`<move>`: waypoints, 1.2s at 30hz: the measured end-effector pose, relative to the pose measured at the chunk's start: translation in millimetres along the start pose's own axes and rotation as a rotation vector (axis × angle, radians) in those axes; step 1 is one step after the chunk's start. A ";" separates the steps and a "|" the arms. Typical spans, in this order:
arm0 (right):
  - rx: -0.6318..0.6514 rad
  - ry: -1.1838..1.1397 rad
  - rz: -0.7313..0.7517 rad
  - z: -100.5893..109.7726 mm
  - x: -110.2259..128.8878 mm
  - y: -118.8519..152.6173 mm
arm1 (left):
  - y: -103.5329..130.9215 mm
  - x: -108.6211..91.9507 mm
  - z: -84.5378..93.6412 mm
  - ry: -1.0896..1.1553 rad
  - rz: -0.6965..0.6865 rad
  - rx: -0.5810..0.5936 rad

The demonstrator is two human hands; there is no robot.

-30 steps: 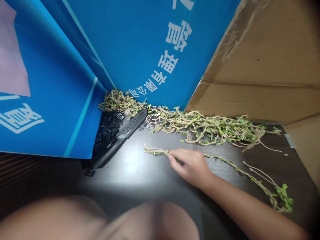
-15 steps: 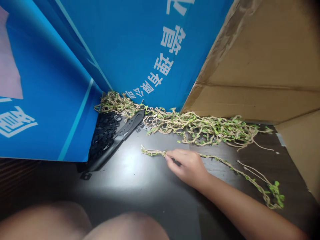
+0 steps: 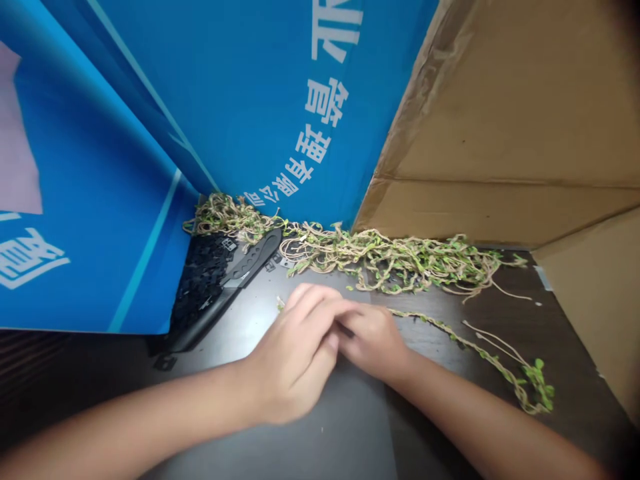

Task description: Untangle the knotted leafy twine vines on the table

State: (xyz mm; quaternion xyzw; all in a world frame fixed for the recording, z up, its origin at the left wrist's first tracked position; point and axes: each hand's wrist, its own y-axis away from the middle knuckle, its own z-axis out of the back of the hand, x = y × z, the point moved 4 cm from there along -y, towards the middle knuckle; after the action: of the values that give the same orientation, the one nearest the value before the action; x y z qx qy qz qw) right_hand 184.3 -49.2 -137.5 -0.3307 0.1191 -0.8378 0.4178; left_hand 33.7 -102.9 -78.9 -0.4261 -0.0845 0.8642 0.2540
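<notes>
A twine garland with small green leaves (image 3: 465,339) lies across the dark tabletop, its looped, leafy end at the right. My right hand (image 3: 373,337) is closed around the garland's other stretch, in the middle of the table. Against it presses my left hand (image 3: 300,353), fingers bent over the right fingertips and covering most of that end. A small tip of the garland shows just beyond the left knuckles. What the left fingers grip is hidden between the two hands.
Behind the hands lies a tangled heap of leafy twine (image 3: 425,263), with a smaller clump (image 3: 220,217) at the left corner. A black-handled tool (image 3: 250,267) rests by dark flat pieces (image 3: 197,267). Blue panels (image 3: 240,100) and a cardboard wall (image 3: 500,120) enclose the back.
My left hand has come in from the lower left and met the right hand at the garland. The right hand keeps its hold. The view has shifted slightly.
</notes>
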 end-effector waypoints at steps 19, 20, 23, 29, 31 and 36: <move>0.124 0.220 0.211 17.9 -14.3 -8.8 | -4.6 60.7 -24.4 -0.040 0.168 0.127; 0.087 0.232 0.228 21.0 -16.2 -9.4 | -4.9 62.0 -24.1 -0.033 0.178 0.113; -0.004 0.234 0.236 26.2 -19.4 -8.5 | -5.9 64.9 -22.9 0.001 0.214 0.073; -0.106 0.251 0.211 24.6 -17.6 -3.7 | -7.0 64.2 -20.2 0.039 0.229 0.047; -0.121 0.245 0.162 23.9 -20.5 -3.0 | -7.7 62.8 -19.1 0.085 0.216 0.059; -0.153 0.186 0.117 22.9 -24.2 -2.5 | -8.6 61.3 -19.1 0.371 0.212 0.100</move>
State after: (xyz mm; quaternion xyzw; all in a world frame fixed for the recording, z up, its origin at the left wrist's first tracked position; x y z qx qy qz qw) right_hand 208.1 -27.1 -130.1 -0.2749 0.2399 -0.8275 0.4268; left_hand 20.6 -65.5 -130.2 -0.5713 0.0521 0.7959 0.1937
